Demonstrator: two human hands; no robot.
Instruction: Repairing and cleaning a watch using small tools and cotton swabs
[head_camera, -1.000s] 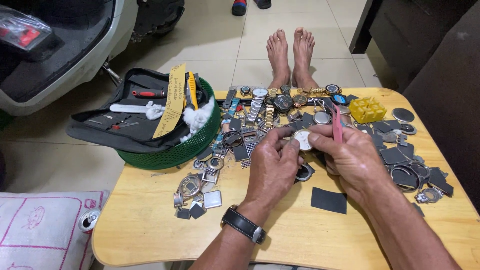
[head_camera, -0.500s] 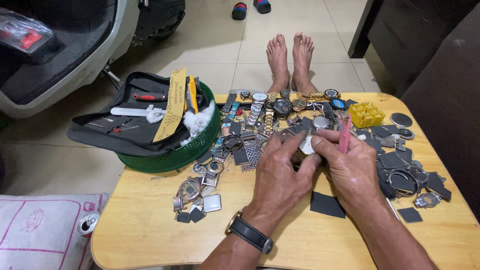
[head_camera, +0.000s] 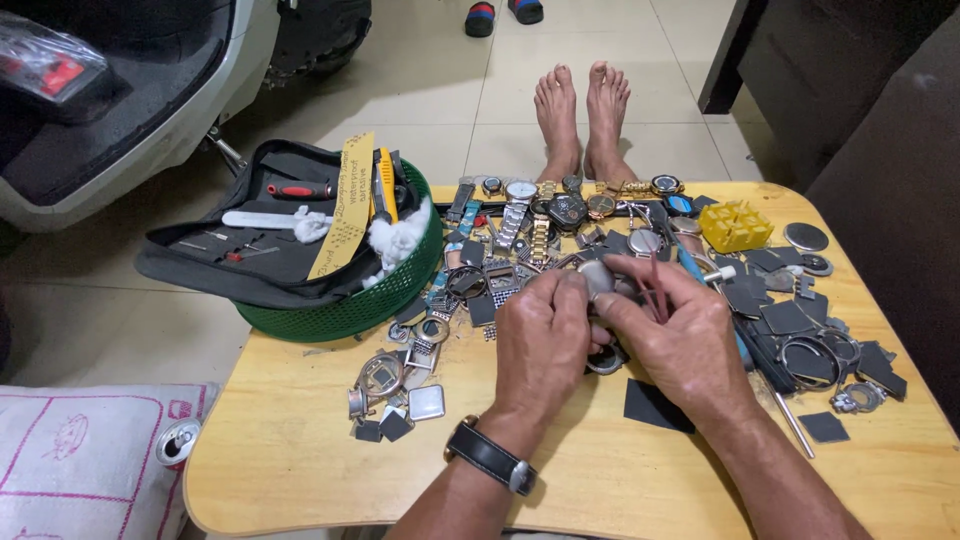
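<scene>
**Both hands on one watch case**

Green basket (head_camera: 340, 310) with the tool pouch (head_camera: 250, 250) sits way left of the hands. Left hand (head_camera: 540, 340) and right hand (head_camera: 680, 340) pinch a small round watch case (head_camera: 598, 278) together above the surface (head_camera: 300, 460); right also grips a thin red tool (head_camera: 655, 290). Dark flat squares (head_camera: 790, 318) lie just right.

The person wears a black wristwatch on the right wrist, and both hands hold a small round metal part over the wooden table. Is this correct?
Not quite. In the head view the black wristwatch is on the left wrist, not the right. The rest holds: the left hand and right hand hold a small round metal part over the wooden table.
</scene>
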